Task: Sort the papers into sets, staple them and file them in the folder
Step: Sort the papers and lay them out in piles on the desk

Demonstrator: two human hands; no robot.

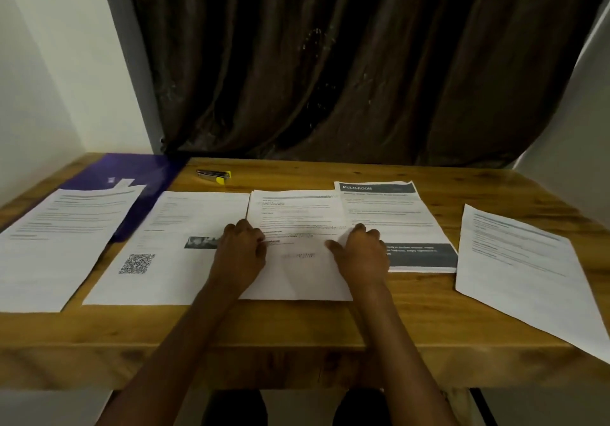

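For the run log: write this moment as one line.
left hand: on centre paper | right hand: same | stapler: untouched | purple folder: far left

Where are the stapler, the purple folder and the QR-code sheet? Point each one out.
stapler [214,174]: head view, on the middle of its body, beside the yellow end.
purple folder [132,169]: head view, on bare cover above the left sheet.
QR-code sheet [171,227]: head view, on blank paper above the code.
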